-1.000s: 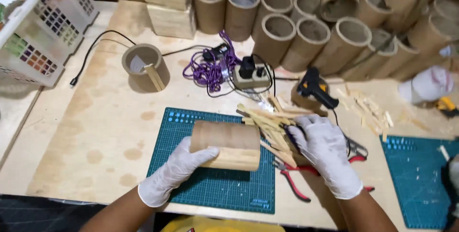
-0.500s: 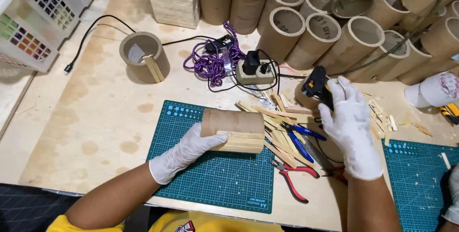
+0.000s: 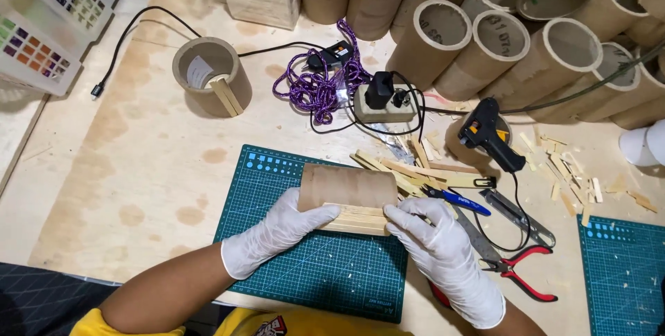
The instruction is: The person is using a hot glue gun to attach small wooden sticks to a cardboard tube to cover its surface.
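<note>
A short cardboard tube (image 3: 346, 187) lies on its side on the green cutting mat (image 3: 291, 267), with flat wooden sticks (image 3: 357, 219) stuck along its near side. My left hand (image 3: 277, 235), in a white glove, holds the tube's left end. My right hand (image 3: 443, 256), also gloved, presses on the sticks at the tube's right end. A pile of loose wooden sticks (image 3: 415, 170) lies just right of the tube.
A black glue gun (image 3: 488, 135) rests on a tube at right. Red pliers (image 3: 519, 273), a blue cutter (image 3: 460, 201), a power strip (image 3: 384, 100), a purple cord (image 3: 318, 86), an upright tube (image 3: 211, 76), stacked cardboard tubes (image 3: 499, 31), a white basket (image 3: 48, 10) surround the mat.
My right hand has come back from near the glue gun down to the tube's right end. The left hand kept hold of the tube.
</note>
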